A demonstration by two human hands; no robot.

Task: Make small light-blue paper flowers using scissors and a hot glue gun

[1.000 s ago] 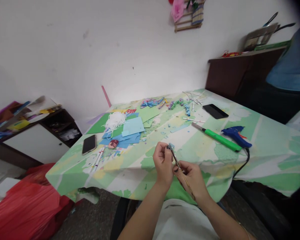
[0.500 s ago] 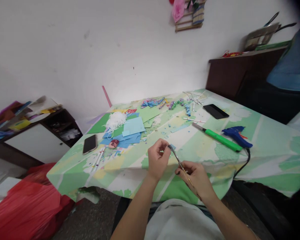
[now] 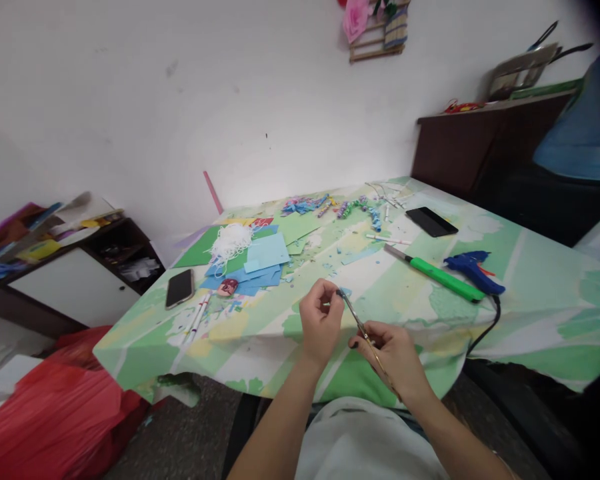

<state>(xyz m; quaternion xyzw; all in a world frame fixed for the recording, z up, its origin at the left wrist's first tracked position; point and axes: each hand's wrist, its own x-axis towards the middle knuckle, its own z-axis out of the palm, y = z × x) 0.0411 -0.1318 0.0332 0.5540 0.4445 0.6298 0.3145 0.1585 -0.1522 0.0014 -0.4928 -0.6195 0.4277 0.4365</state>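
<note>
My right hand [image 3: 393, 353] grips slim scissors [image 3: 356, 317] with a silver front part and gold-coloured handles. They point up and left above the table's near edge. At their tip my left hand [image 3: 323, 317] is closed in a pinch, thumb against forefinger. A tiny light-blue piece of paper [image 3: 347, 292] shows beside the left fingertips and the scissor tip. The fingers hide part of it. I cannot tell whether the blades touch it.
Coloured paper sheets [image 3: 267, 253], white shredded strands [image 3: 231, 243] and a phone [image 3: 180, 289] lie left. A green-handled tool [image 3: 445, 279], a blue glue gun [image 3: 475, 270] with a cord and a black phone [image 3: 431, 222] lie right. Curled paper pieces [image 3: 353, 209] lie behind.
My left hand has shifted very slightly to the right and down. Both hands keep the same grips, and the scissors have hardly moved.
</note>
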